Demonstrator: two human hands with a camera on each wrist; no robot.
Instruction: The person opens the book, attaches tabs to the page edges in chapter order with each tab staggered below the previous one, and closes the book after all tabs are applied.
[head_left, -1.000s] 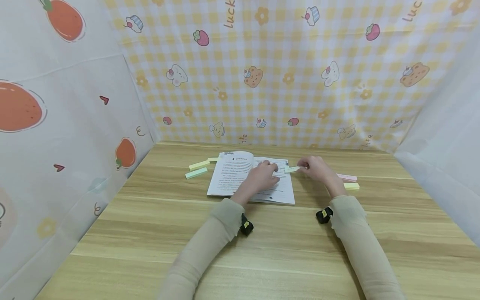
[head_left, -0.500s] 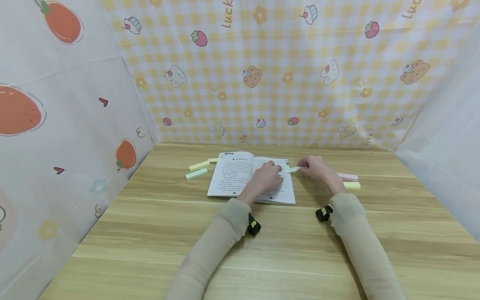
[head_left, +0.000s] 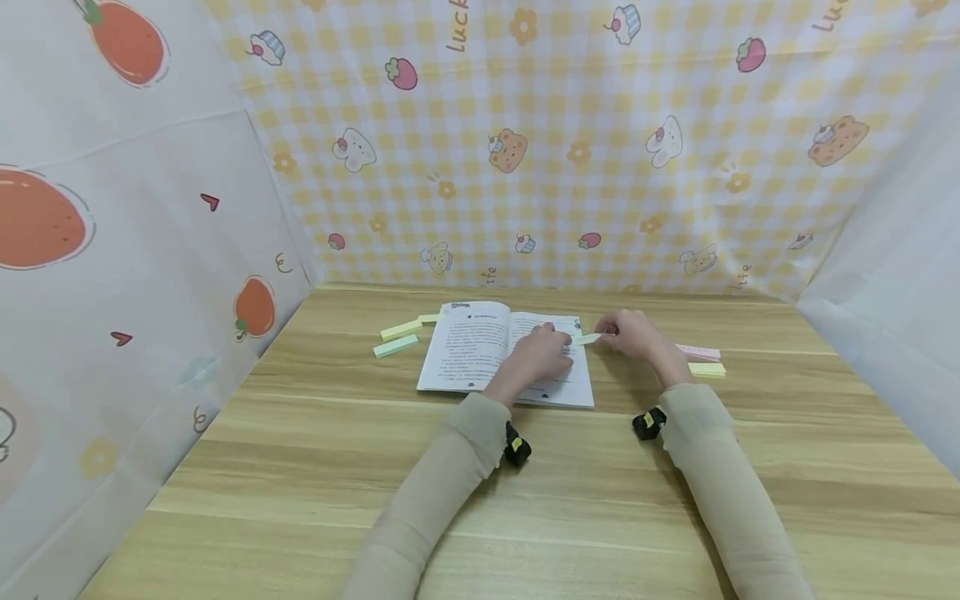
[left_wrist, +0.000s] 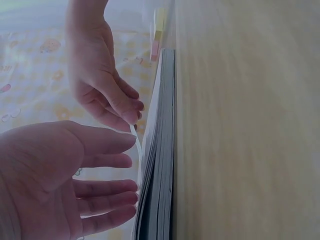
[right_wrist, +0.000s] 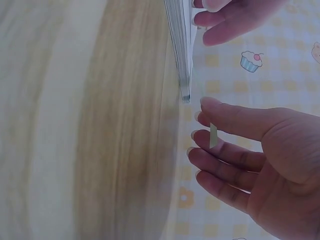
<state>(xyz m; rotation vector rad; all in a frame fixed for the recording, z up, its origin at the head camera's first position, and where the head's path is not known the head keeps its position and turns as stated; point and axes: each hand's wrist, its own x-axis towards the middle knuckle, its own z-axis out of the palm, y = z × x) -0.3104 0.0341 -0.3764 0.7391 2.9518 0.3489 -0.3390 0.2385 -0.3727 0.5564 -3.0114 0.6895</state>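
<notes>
An open book (head_left: 465, 354) with printed pages lies on the wooden table. My right hand (head_left: 633, 337), just beyond the book's right edge, pinches a pale green sticky note strip (head_left: 587, 339) between thumb and fingertips. The strip's other end reaches over the right page. In the right wrist view, a short end of the sticky note (right_wrist: 213, 135) sticks out past the thumb. My left hand (head_left: 536, 358) lies over the right page, its fingertips at the strip's inner end. Its fingers (left_wrist: 107, 189) look nearly straight in the left wrist view and hold nothing.
Left of the book lie a yellow sticky note pad (head_left: 401, 330) and a green pad (head_left: 395, 346). A pale yellow strip (head_left: 429, 318) shows at the book's left edge. Beyond my right wrist are a pink pad (head_left: 699, 352) and a yellow pad (head_left: 707, 369). Patterned cloth (head_left: 555, 192) hangs behind.
My left hand has slid right across the page, up to the sticky note strip's inner end. The right hand has stayed nearly in place, still pinching the strip.
</notes>
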